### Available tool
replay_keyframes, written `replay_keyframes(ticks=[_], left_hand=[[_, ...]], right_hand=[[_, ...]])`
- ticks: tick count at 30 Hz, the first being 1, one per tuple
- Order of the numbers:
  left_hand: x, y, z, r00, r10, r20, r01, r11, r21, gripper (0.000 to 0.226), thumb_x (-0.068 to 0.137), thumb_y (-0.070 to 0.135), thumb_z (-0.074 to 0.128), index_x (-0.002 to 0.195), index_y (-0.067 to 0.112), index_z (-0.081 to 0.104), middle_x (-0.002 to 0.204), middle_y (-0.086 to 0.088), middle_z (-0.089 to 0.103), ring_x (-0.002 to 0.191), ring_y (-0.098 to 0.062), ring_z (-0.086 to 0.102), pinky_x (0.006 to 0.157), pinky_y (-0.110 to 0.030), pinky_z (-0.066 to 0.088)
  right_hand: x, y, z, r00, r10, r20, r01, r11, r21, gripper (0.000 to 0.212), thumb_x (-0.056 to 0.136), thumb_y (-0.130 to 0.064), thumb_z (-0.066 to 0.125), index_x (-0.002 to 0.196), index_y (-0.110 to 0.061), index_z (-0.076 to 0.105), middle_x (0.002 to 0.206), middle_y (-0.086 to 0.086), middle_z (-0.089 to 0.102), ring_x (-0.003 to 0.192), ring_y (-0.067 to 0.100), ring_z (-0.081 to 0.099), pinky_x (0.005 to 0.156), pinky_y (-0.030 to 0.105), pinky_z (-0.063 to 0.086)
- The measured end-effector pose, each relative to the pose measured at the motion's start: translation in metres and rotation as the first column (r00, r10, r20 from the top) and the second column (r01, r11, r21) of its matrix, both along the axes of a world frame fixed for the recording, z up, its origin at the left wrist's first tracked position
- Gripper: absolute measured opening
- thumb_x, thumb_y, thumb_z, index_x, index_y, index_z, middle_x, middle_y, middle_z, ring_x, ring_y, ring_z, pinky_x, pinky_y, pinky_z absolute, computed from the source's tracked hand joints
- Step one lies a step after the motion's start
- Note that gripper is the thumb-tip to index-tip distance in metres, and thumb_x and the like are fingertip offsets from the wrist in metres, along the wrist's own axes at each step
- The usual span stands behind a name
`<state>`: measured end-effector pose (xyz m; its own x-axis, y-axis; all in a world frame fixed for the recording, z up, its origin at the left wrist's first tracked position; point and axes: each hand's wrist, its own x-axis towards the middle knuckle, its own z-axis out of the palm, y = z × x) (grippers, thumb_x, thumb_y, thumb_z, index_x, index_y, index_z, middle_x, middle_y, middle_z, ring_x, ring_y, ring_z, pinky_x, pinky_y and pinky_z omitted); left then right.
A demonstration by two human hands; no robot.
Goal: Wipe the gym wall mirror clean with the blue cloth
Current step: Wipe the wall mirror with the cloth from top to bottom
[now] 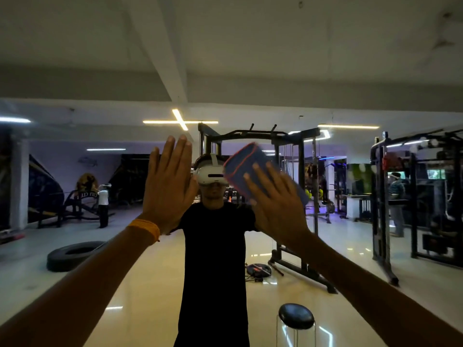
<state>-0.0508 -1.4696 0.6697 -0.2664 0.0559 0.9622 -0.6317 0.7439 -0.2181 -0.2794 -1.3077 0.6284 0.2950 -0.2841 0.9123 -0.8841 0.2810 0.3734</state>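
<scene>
Directly ahead, mirror (350, 78) fills the view. Right hand (275, 204), fingers straight and spread, presses blue cloth (246, 160) flat on the glass right of centre. Left hand (170, 186) raised flat, fingers straight, holding nothing; orange wristband (145, 230) on that wrist. Reflected: tyre (72, 256) left, stool (296, 315) near right.

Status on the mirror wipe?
Left hand open, flat at mirror. Right hand presses cloth to it, fingers straight. Nothing blocking.
</scene>
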Motion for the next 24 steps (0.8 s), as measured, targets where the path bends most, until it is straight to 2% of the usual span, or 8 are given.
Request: replay_keyframes(ticks=[2,7,11,13,16,19,21,24], left_hand=[[0.001,0.0,0.0,1.0,-0.009,0.005,0.009,1.0,-0.005,0.07,0.105,0.044,0.03,0.164,0.007,0.016,0.172,-0.017,0.013,0.16,-0.035,0.007,0.128,-0.059,0.007],[-0.002,0.009,0.001,0.998,-0.061,-0.036,0.061,0.998,0.01,0.072,0.105,0.044,0.032,0.162,0.004,0.018,0.171,-0.019,0.016,0.159,-0.036,0.01,0.129,-0.055,0.004],[-0.006,0.018,0.002,0.995,-0.079,-0.061,0.081,0.997,0.019,0.072,0.104,0.042,0.033,0.161,0.002,0.02,0.17,-0.02,0.017,0.159,-0.037,0.01,0.128,-0.058,0.007],[-0.01,0.019,0.007,0.997,-0.068,-0.034,0.068,0.998,0.003,0.071,0.104,0.041,0.033,0.163,0.003,0.018,0.171,-0.019,0.014,0.16,-0.036,0.007,0.129,-0.058,0.005],[-0.018,0.02,0.016,0.999,-0.035,0.026,0.035,0.999,0.007,0.072,0.104,0.043,0.03,0.164,0.004,0.017,0.172,-0.017,0.011,0.161,-0.034,0.004,0.129,-0.058,0.005],[-0.025,0.019,0.018,1.0,0.002,0.023,-0.002,1.0,0.019,0.072,0.104,0.045,0.026,0.164,0.004,0.018,0.173,-0.016,0.011,0.161,-0.033,0.005,0.128,-0.06,0.007],[-0.027,0.016,0.015,1.0,0.004,0.012,-0.004,1.0,0.009,0.071,0.106,0.046,0.024,0.164,0.005,0.016,0.173,-0.015,0.009,0.161,-0.032,0.003,0.128,-0.06,0.006],[-0.026,0.014,0.015,1.0,-0.016,0.013,0.016,1.0,-0.003,0.071,0.107,0.049,0.02,0.165,0.006,0.014,0.173,-0.014,0.007,0.161,-0.031,0.002,0.129,-0.058,0.005]], right_hand=[[-0.033,0.014,0.006,0.978,-0.069,-0.198,0.088,0.992,0.086,0.066,0.103,-0.048,0.037,0.16,-0.021,0.021,0.168,0.01,0.022,0.155,0.033,0.02,0.124,0.052,0.018],[-0.06,0.046,0.072,0.949,-0.117,0.293,0.145,0.986,-0.076,0.074,0.106,-0.063,0.011,0.161,-0.017,0.029,0.167,0.013,0.028,0.154,0.035,0.025,0.117,0.054,0.031],[-0.044,0.031,0.056,0.971,-0.087,0.223,0.116,0.986,-0.121,0.078,0.098,-0.068,0.034,0.151,-0.012,0.043,0.158,0.019,0.04,0.143,0.039,0.034,0.111,0.057,0.033],[-0.048,0.027,0.069,0.98,-0.053,0.19,0.08,0.987,-0.142,0.07,0.099,-0.062,0.041,0.148,-0.012,0.044,0.16,0.019,0.037,0.148,0.038,0.028,0.121,0.056,0.02],[-0.055,0.024,0.088,0.989,-0.034,0.146,0.046,0.996,-0.076,0.072,0.108,-0.06,0.024,0.161,-0.012,0.025,0.17,0.018,0.019,0.157,0.038,0.012,0.128,0.042,-0.008],[-0.034,0.014,0.071,0.971,0.021,0.236,0.022,0.983,-0.18,0.065,0.11,-0.051,0.02,0.164,-0.014,0.014,0.171,0.016,0.01,0.158,0.033,0.004,0.129,0.044,-0.006],[-0.006,-0.003,0.04,0.996,0.023,0.091,-0.008,0.988,-0.154,0.061,0.111,-0.038,0.029,0.163,-0.016,0.007,0.17,0.012,0.007,0.157,0.031,0.0,0.129,0.05,0.0],[-0.01,0.003,0.028,0.952,-0.019,-0.306,0.065,0.988,0.14,0.057,0.111,-0.043,0.019,0.162,-0.019,0.009,0.17,0.011,0.01,0.158,0.031,0.003,0.128,0.049,0.0]])
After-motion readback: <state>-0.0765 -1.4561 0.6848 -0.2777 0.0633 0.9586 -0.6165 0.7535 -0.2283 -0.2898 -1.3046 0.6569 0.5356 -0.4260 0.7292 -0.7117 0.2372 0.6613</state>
